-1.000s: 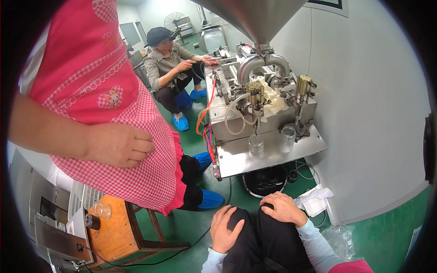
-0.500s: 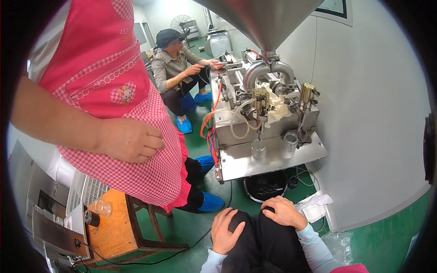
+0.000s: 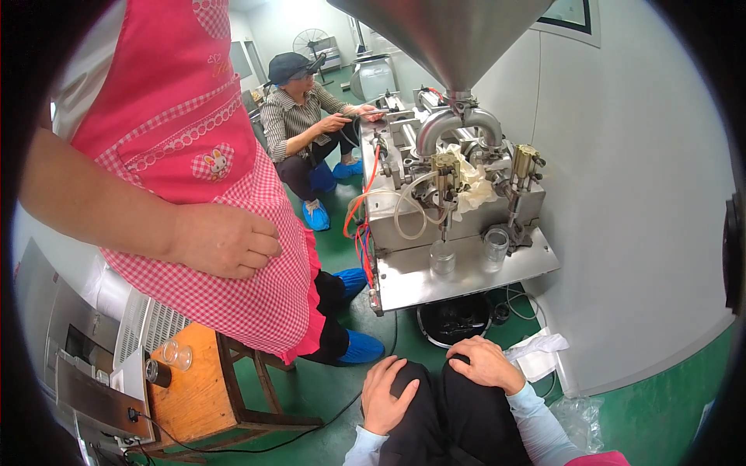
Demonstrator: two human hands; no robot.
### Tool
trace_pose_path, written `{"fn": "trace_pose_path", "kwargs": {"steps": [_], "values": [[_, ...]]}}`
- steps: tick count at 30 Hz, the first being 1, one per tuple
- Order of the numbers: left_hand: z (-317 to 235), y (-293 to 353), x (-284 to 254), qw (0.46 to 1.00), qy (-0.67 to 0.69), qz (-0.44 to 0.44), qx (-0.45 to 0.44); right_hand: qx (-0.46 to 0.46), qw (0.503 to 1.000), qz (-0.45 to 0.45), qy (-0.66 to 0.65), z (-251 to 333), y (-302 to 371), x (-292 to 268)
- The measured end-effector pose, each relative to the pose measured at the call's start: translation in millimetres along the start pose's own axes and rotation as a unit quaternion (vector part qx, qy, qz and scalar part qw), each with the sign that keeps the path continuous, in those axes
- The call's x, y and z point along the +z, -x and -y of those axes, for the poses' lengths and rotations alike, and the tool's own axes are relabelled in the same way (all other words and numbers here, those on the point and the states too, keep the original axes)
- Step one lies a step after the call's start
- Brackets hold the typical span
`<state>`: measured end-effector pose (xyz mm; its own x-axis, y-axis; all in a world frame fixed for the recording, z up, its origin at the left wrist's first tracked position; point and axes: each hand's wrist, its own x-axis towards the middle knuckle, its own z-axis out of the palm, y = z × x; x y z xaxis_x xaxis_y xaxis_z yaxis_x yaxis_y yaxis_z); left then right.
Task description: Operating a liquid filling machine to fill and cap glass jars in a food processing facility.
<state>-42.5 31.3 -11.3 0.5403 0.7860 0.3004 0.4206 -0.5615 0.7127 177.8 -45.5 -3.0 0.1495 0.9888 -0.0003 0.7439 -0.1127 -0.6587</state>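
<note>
My left hand [image 3: 388,395] lies on my left knee, fingers apart and holding nothing. On the other knee rests my right hand [image 3: 483,363], its fingers laid loosely over the dark trousers. Ahead of me stands a steel filling machine [image 3: 458,203] under a large metal hopper [image 3: 447,39]. Two glass jars stand on its front metal plate [image 3: 404,283]: the left jar [image 3: 442,258] is beneath one nozzle, and the right jar [image 3: 495,245] is beside the other nozzle. A crumpled pale cloth [image 3: 471,180] sits between the two nozzle assemblies. Neither hand touches the machine.
A person in a pink apron [image 3: 225,279] stands close on my left. Another person [image 3: 299,116] crouches behind the machine, holding a thin rod-like part. A wooden stool [image 3: 194,380] carries glass jars. Below the plate sits a black basin [image 3: 454,318]; a power cord [image 3: 256,449] crosses the floor.
The view has shifted very slightly. Both my hands stay on my knees, and the jars remain in place.
</note>
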Motion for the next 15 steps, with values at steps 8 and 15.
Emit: {"fn": "trace_pose_path", "kwargs": {"steps": [8,15], "values": [[1.9,0.8,-0.1,1.0,0.0,-0.005,0.008,-0.006,1.0,-0.003,-0.005,-0.8,-0.3,2.1],[1.6,0.8,0.9,1.0,-0.006,-0.007,0.01,-0.012,1.0,-0.009,0.004,-2.0,0.3,2.3]]}}
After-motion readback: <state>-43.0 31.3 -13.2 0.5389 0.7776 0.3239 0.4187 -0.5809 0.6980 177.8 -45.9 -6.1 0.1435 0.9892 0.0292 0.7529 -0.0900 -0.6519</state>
